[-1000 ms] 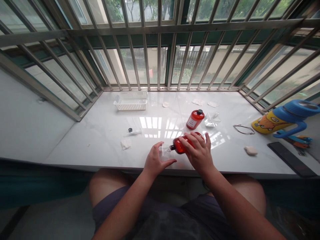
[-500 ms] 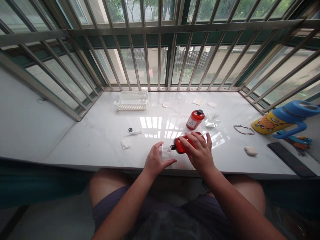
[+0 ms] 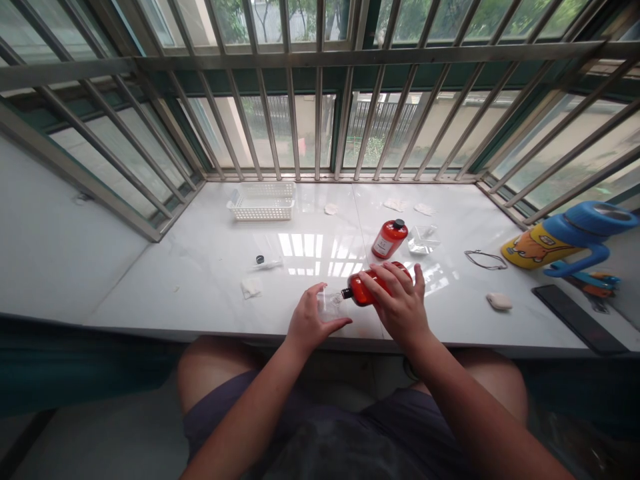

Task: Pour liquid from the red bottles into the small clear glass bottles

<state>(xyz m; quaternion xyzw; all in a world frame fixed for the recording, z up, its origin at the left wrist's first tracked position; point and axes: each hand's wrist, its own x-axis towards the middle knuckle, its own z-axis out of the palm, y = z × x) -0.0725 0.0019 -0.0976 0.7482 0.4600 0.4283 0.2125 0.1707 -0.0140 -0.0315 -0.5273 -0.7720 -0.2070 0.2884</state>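
My right hand point(image 3: 397, 300) is closed around a red bottle point(image 3: 363, 288), which lies tilted on its side with its black neck pointing left. The neck sits at the mouth of a small clear container point(image 3: 330, 305). Fingers and thumb of my left hand point(image 3: 313, 317) curve around that container and grip it. Whether liquid is flowing cannot be made out. Just behind, a second red bottle point(image 3: 391, 240) with a black cap and white label stands upright. A clear square dish point(image 3: 423, 241) is beside it. A small black cap point(image 3: 259, 259) lies to the left.
A white perforated basket point(image 3: 263, 203) stands at the back left. A clear tube-like piece point(image 3: 269, 265) and a white pad point(image 3: 251, 288) lie at left. On the right are a cord loop point(image 3: 485, 261), a beige case point(image 3: 499, 302), a phone point(image 3: 577, 319) and a blue-yellow flask point(image 3: 550, 241).
Both hands hold almost the same pose, with the bottle still tilted toward the clear container. The whole view has shifted very slightly.
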